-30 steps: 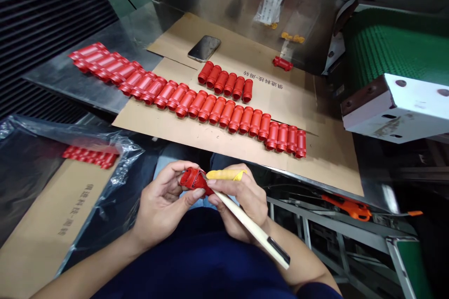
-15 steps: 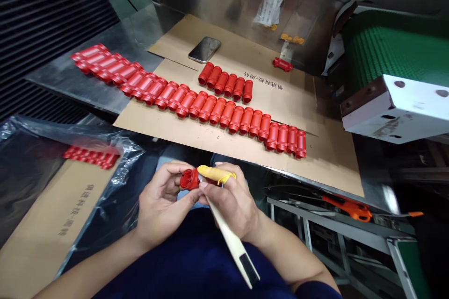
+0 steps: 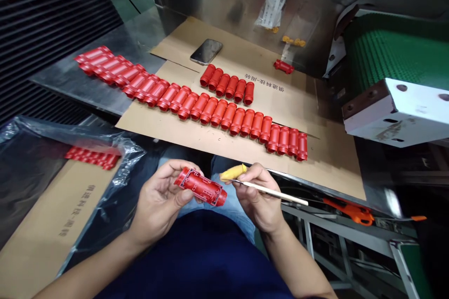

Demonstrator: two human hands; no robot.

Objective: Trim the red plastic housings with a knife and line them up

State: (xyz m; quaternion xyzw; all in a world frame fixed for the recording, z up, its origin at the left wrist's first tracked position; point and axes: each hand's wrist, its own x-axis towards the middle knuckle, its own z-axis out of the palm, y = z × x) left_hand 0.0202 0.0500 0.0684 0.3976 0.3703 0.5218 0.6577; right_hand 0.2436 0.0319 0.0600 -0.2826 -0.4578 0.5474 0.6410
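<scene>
The left hand (image 3: 157, 201) cradles a red plastic casing (image 3: 200, 187); the right hand (image 3: 259, 198) pinches a slim knife (image 3: 273, 191).

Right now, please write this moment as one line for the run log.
left hand: holds red plastic part | right hand: holds trimming knife

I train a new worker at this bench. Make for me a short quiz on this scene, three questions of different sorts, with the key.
1. Which hand holds the red moulded plastic part: the left hand or the right hand?
2. True or false: the smartphone lies on the cardboard sheet.
3. Fill in the blank: the cream-handled tool and the yellow finger cot are both on the ____ hand.

Key: 1. left hand; 2. true; 3. right.
</scene>
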